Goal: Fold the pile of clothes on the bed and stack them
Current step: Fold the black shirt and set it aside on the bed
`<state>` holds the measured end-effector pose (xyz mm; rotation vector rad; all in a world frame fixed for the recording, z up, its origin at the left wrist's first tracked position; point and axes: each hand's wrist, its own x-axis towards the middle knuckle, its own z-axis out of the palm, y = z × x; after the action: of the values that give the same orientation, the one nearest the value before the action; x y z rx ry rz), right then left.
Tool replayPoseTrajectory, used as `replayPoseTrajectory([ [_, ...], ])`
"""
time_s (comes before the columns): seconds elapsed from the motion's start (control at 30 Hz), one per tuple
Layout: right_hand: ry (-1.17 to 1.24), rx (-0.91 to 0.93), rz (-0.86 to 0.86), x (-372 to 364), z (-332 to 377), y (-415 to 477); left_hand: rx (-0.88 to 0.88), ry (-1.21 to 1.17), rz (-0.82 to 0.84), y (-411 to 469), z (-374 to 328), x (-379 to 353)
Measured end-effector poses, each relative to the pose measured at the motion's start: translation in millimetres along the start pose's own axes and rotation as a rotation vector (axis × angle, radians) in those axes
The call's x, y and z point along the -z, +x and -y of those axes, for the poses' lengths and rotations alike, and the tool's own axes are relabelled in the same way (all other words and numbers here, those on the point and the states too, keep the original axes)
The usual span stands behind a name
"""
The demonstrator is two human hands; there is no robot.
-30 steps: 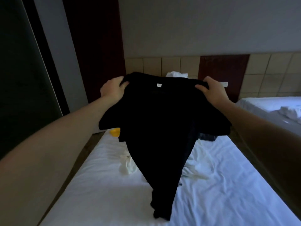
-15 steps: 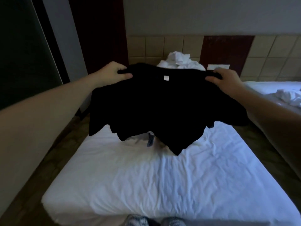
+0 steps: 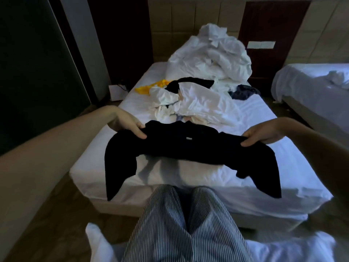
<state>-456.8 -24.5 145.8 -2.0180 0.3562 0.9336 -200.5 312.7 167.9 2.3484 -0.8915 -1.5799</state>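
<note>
I hold a black T-shirt spread wide just above the near end of the white bed. My left hand pinches its left shoulder and my right hand pinches its right shoulder. Both sleeves hang down over the bed's front edge, and a small white label shows at the collar. Beyond the shirt lies the pile of clothes: mostly white pieces, with a yellow garment, a black garment and a dark blue one.
A heap of white bedding fills the head of the bed. A second bed stands to the right across a narrow gap. My striped trouser legs are at the foot of the bed, with white cloth on the floor.
The shirt has come down from chest height to just above the mattress, and my view has tilted down, so the clothes pile and my legs now show.
</note>
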Motion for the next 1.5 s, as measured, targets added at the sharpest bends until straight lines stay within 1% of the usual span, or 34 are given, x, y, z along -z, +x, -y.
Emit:
replayPoseTrajectory([
  [0.1, 0.021, 0.032, 0.015, -10, -9, 12, 0.022, -0.052, 0.041, 9, 16, -12],
  [0.17, 0.057, 0.095, -0.048, -11, -9, 21, -0.001, -0.111, -0.018, 18, 22, -13],
  [0.27, 0.165, 0.219, -0.185, -4, -7, 37, -0.051, -0.196, -0.156, 34, 28, -3],
  [0.33, 0.222, 0.241, -0.368, 9, -7, 55, -0.074, -0.24, -0.192, 48, 28, 12],
  [0.4, 0.192, 0.208, -0.528, 22, -5, 75, -0.089, -0.276, -0.201, 64, 28, 29],
  [0.5, 0.149, 0.135, -0.644, 42, -1, 113, -0.078, -0.303, -0.228, 92, 25, 57],
  [0.67, 0.186, 0.082, -0.851, 87, 3, 191, -0.025, -0.189, -0.4, 155, 20, 110],
  [0.8, 0.151, 0.024, -0.943, 129, 5, 249, -0.013, -0.079, -0.536, 214, 14, 149],
  [0.87, 0.111, -0.014, -0.986, 147, 0, 277, -0.008, -0.055, -0.631, 246, 15, 164],
  [0.93, 0.042, -0.092, -1.017, 157, -4, 301, 0.041, -0.013, -0.692, 279, 19, 173],
  [1.0, -0.042, -0.197, -1.003, 158, -8, 323, 0.173, 0.134, -0.68, 307, 25, 172],
  [1.07, -0.098, -0.201, -0.99, 148, -12, 340, 0.238, 0.262, -0.673, 329, 27, 165],
  [1.13, -0.218, -0.116, -1.009, 133, -13, 354, 0.16, 0.327, -0.686, 347, 23, 154],
  [1.2, -0.351, 0.023, -1.019, 113, -10, 365, -0.002, 0.383, -0.673, 363, 16, 137],
  [1.23, -0.407, 0.058, -0.987, 103, -9, 371, -0.069, 0.412, -0.641, 371, 13, 126],
  [1.27, -0.452, 0.051, -0.909, 93, -10, 376, -0.104, 0.45, -0.586, 378, 12, 114],
  [1.3, -0.484, 0.003, -0.787, 84, -15, 382, -0.098, 0.498, -0.501, 383, 13, 103],
  [1.37, -0.481, -0.124, -0.515, 79, -28, 390, -0.025, 0.539, -0.287, 392, 25, 90],
  [1.4, -0.453, -0.131, -0.464, 82, -32, 390, 0.001, 0.51, -0.215, 394, 31, 88],
  [1.43, -0.417, -0.099, -0.504, 87, -34, 389, 0.007, 0.471, -0.187, 395, 36, 89],
  [1.47, -0.384, -0.047, -0.633, 94, -34, 386, 0.0, 0.442, -0.201, 396, 37, 90],
  [1.5, -0.362, -0.004, -0.816, 101, -33, 382, -0.011, 0.429, -0.253, 396, 33, 93],
])
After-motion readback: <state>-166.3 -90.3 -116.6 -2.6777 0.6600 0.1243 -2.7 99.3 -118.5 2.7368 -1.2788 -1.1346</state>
